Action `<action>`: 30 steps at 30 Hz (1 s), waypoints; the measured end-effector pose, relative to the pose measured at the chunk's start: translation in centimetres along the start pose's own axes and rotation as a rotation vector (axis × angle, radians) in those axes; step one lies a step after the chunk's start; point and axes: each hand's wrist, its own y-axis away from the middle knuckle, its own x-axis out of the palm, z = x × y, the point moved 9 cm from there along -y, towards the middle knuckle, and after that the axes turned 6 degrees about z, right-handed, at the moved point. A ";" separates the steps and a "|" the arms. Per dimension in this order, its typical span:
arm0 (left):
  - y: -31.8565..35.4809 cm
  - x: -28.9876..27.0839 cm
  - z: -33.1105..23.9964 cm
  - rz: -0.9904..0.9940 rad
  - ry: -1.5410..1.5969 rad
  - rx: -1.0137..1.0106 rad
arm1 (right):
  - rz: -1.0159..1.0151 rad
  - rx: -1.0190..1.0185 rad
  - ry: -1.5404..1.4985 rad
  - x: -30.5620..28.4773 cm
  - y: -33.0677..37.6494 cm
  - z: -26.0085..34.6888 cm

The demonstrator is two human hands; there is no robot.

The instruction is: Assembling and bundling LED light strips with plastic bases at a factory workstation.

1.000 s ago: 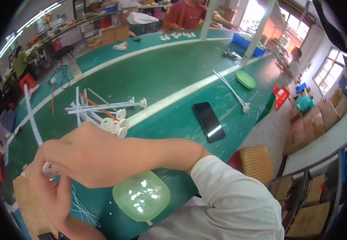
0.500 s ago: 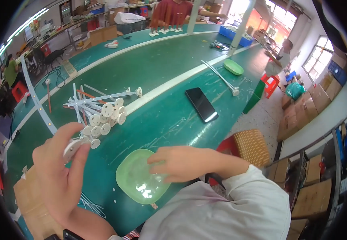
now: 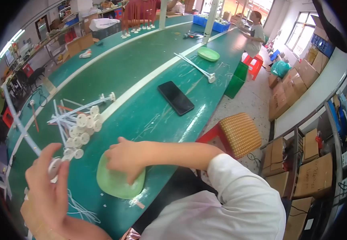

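My left hand [image 3: 43,190] pinches a white disc [image 3: 54,168], while my half-curled right hand [image 3: 126,158], holding I can't tell what, could tip the green dish [image 3: 111,187] by pressing its rim.

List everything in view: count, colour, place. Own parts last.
Near bowl: 1, light green, front of worktable
White disc: 1, white, lower left, held
Long strip: 1, pale, left, leading away from held disc
Disc-ended strips: many, mostly white, piled left of centre
Wires: several, white, lower left
Phone: 1, black, mid-table
Far bowl: 1, green, farther along
Loose strips: a few, white, beside far bowl
Tray: blue, far end
Bin: 1, green, table's right edge
Patterned stool: 1, brown-yellow seat, right
Boxes: many, brown, mainly right
Co-workers: at least 2, red and pale tops, far side
Left hand: 1, bare, lower left
Right hand: 1, bare, in near bowl
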 end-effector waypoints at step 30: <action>-2.2 1.9 -3.3 0.038 -0.073 0.067 | 0.378 -0.315 0.296 5.2 -4.2 3.6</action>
